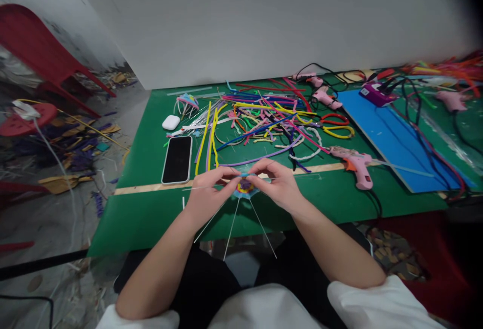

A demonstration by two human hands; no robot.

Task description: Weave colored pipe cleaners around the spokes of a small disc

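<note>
Between my two hands, near the front edge of the green table, is a small round craft piece (244, 188) with a blue rim, a yellow ring and a purple middle. Thin white sticks spread out from it, two of them toward my lap. My left hand (213, 190) pinches its left upper rim between thumb and fingers. On the opposite side my right hand (274, 183) pinches the rim the same way. The fingertips nearly meet at the top and cover part of the rim. Beyond them lies a pile of coloured pipe cleaners (260, 117).
A phone (177, 159) and a white earbud case (171, 122) lie left, near a small umbrella-like craft piece (186, 103). To the right are a pink glue gun (356, 165), yellow-handled scissors (339, 131), a blue board (396, 143) and a purple power strip (377, 92) with cables.
</note>
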